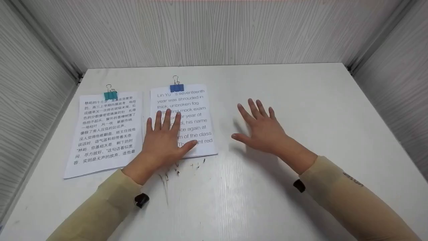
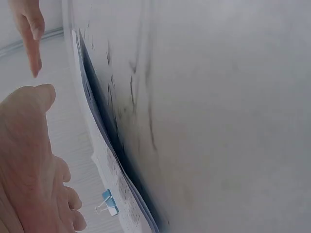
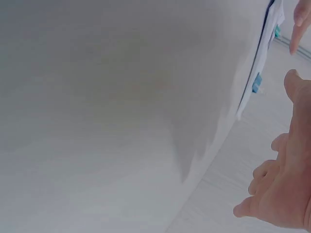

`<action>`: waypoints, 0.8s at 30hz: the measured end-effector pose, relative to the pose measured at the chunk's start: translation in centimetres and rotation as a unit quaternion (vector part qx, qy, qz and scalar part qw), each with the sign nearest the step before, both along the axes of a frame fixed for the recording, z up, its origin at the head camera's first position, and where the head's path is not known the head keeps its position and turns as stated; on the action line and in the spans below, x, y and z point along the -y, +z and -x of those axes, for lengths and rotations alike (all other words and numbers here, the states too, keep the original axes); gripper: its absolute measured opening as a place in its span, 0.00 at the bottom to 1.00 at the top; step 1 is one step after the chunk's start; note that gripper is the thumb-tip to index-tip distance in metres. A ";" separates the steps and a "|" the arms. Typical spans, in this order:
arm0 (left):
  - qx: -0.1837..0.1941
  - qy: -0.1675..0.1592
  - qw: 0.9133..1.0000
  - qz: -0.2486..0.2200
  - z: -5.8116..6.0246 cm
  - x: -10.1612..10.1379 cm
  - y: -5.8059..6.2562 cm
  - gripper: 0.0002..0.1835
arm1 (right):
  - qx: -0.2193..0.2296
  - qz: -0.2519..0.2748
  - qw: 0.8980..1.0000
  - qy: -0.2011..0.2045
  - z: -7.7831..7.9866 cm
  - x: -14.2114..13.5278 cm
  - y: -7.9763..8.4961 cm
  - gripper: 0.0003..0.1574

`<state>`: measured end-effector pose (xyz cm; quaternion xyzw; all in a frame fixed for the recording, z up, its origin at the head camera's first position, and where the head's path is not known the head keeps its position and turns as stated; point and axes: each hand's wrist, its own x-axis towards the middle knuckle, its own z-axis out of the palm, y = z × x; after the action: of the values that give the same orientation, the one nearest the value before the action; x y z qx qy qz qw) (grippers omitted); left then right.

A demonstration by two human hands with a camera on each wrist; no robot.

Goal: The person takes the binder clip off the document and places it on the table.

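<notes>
Two clipped stacks of printed paper lie side by side on the white table [image 1: 234, 194]. The right stack [image 1: 200, 117] carries large English text under a blue binder clip [image 1: 177, 88]. On the left stack [image 1: 103, 134] is Chinese text, with a teal binder clip [image 1: 110, 95] at its top. My left hand [image 1: 160, 144] is spread over the lower left of the English stack; the left wrist view shows a gap between hand [image 2: 29, 165] and paper. My right hand [image 1: 264, 130], fingers spread and holding nothing, hovers above the table to the right of the English stack.
Dark marks [image 1: 178, 169] stain the table below the English stack. A pale wood-grain back wall [image 1: 234, 33] and side walls enclose the table on the left and right. Black devices [image 1: 142, 200] are on both wrists.
</notes>
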<state>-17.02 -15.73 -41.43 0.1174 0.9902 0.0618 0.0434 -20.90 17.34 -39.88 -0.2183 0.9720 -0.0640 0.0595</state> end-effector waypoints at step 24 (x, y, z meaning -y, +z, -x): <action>0.036 0.006 0.999 -0.002 0.9 5.7 -1.2 0.59 | 0.063 -0.036 0.994 0.085 2.9 9.7 -1.5 0.63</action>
<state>-17.90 -21.42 -42.59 0.1088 0.9886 0.0685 0.0781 -23.81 7.68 -41.35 -0.2930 0.9459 -0.0371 0.1341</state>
